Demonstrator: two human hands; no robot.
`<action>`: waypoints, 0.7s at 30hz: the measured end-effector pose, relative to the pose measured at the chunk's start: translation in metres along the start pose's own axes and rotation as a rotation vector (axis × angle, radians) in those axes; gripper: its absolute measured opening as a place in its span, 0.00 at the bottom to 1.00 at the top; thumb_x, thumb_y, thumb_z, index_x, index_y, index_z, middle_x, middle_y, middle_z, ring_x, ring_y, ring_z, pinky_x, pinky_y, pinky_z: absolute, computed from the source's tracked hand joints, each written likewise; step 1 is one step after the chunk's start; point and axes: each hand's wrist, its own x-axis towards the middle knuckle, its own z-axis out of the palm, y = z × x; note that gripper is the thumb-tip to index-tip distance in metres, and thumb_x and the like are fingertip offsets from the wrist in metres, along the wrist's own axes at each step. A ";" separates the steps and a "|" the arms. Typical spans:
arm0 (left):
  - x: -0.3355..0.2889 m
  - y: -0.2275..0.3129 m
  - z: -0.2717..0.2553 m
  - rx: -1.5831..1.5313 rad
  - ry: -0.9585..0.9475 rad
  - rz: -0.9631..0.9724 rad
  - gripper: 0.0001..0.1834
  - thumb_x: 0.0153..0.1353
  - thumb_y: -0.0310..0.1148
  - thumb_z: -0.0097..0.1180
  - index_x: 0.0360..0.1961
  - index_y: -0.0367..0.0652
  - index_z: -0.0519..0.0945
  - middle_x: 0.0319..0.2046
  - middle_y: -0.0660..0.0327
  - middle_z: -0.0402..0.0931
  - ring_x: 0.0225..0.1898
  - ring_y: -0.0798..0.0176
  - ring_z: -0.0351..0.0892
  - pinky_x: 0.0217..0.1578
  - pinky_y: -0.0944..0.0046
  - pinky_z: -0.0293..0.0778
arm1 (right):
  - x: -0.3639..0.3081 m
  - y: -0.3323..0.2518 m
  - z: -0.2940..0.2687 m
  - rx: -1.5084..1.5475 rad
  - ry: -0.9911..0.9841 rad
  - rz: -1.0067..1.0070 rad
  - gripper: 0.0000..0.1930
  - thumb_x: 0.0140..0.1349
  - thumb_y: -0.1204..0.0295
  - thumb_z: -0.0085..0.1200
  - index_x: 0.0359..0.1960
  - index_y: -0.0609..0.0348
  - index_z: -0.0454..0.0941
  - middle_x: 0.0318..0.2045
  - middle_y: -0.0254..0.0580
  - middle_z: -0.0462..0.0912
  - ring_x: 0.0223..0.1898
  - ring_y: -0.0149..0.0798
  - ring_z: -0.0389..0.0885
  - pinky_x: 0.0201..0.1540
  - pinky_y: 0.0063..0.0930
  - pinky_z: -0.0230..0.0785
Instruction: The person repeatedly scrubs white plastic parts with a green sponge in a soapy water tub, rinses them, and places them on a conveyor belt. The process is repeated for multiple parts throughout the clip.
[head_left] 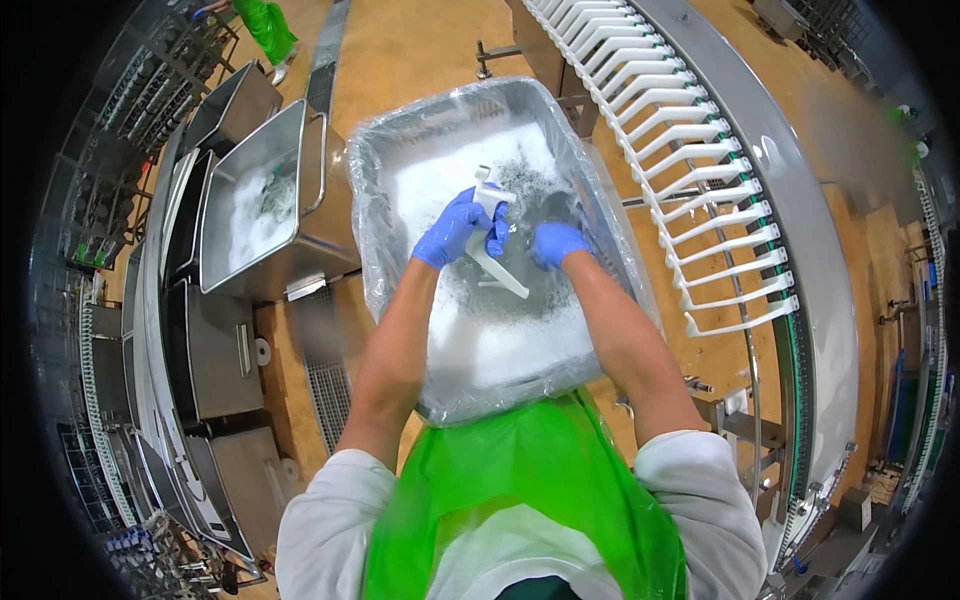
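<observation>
A plastic-lined tub (372, 250) stands in front of me, with white foam (430, 180) and grey soapy water (545, 285) inside. My left hand (450, 232), in a blue glove, has its fingers wrapped round a white angled plastic bar (496, 268). The bar is held over the water, its lower end slanting down to the right. Beside it, my right hand (560, 243), also blue-gloved, dips into the water at the right. Its fingertips are hidden under the surface, so whatever they may hold does not show.
Along the right curves a conveyor (815, 290) with a row of white angled bars (715, 215) reaching toward the tub. At left stands a metal bin (300, 200) with foam in it, beside other metal bins (220, 350). A person in a green apron (265, 30) is at the far left.
</observation>
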 end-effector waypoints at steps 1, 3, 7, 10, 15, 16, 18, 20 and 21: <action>-0.003 0.002 -0.001 -0.018 0.017 0.000 0.15 0.46 0.27 0.46 0.38 0.36 0.71 0.24 0.52 0.75 0.20 0.60 0.74 0.24 0.63 0.75 | -0.001 -0.004 -0.004 0.060 -0.005 -0.078 0.14 0.58 0.67 0.52 0.41 0.61 0.81 0.44 0.58 0.81 0.49 0.58 0.79 0.53 0.45 0.70; -0.005 0.007 -0.002 -0.034 0.066 0.002 0.15 0.49 0.30 0.46 0.39 0.38 0.71 0.27 0.53 0.76 0.22 0.59 0.75 0.26 0.61 0.77 | -0.002 -0.009 -0.016 0.171 -0.023 -0.232 0.14 0.59 0.66 0.54 0.41 0.61 0.82 0.44 0.58 0.81 0.47 0.58 0.80 0.53 0.47 0.70; -0.011 0.015 -0.014 0.013 0.111 0.094 0.15 0.58 0.37 0.47 0.42 0.37 0.74 0.27 0.56 0.75 0.25 0.63 0.75 0.28 0.63 0.76 | -0.025 -0.026 -0.068 0.757 0.603 -0.402 0.10 0.60 0.72 0.55 0.43 0.52 0.82 0.41 0.51 0.81 0.40 0.51 0.81 0.46 0.39 0.73; -0.007 0.012 -0.023 0.089 0.185 0.077 0.14 0.62 0.36 0.41 0.36 0.38 0.76 0.26 0.56 0.76 0.25 0.61 0.77 0.28 0.60 0.77 | -0.050 -0.045 -0.086 0.813 0.761 -0.574 0.13 0.59 0.77 0.55 0.45 0.48 0.82 0.37 0.47 0.80 0.38 0.48 0.81 0.42 0.33 0.74; 0.007 -0.020 -0.032 0.146 0.304 0.073 0.18 0.65 0.39 0.37 0.31 0.40 0.77 0.19 0.61 0.71 0.16 0.68 0.67 0.18 0.68 0.68 | -0.055 -0.067 -0.085 0.458 0.912 -0.725 0.19 0.53 0.78 0.58 0.46 0.41 0.83 0.33 0.41 0.79 0.34 0.43 0.80 0.37 0.34 0.75; 0.000 -0.004 -0.022 0.114 0.254 -0.001 0.18 0.65 0.39 0.35 0.30 0.41 0.76 0.17 0.62 0.70 0.14 0.69 0.65 0.16 0.69 0.65 | -0.048 -0.057 -0.080 0.414 0.885 -0.703 0.19 0.53 0.78 0.58 0.46 0.41 0.83 0.33 0.41 0.79 0.34 0.43 0.80 0.37 0.34 0.75; -0.010 0.004 -0.027 -0.013 0.122 -0.023 0.20 0.66 0.40 0.33 0.28 0.42 0.75 0.14 0.64 0.66 0.11 0.70 0.62 0.13 0.70 0.61 | -0.036 -0.040 -0.072 0.336 0.831 -0.680 0.19 0.54 0.78 0.57 0.45 0.40 0.83 0.31 0.41 0.79 0.34 0.43 0.80 0.37 0.34 0.74; -0.011 0.008 -0.045 -0.194 -0.066 0.079 0.21 0.66 0.41 0.30 0.27 0.43 0.74 0.12 0.65 0.63 0.09 0.70 0.58 0.11 0.70 0.58 | -0.022 -0.020 -0.064 0.340 0.862 -0.627 0.17 0.55 0.76 0.58 0.46 0.42 0.83 0.31 0.41 0.79 0.34 0.44 0.80 0.36 0.34 0.74; -0.014 0.017 -0.030 -0.109 0.171 0.009 0.22 0.66 0.41 0.28 0.26 0.43 0.73 0.11 0.66 0.61 0.07 0.70 0.56 0.10 0.69 0.57 | -0.016 -0.013 -0.062 0.338 0.875 -0.591 0.16 0.56 0.76 0.58 0.46 0.43 0.83 0.31 0.42 0.80 0.34 0.44 0.80 0.36 0.34 0.74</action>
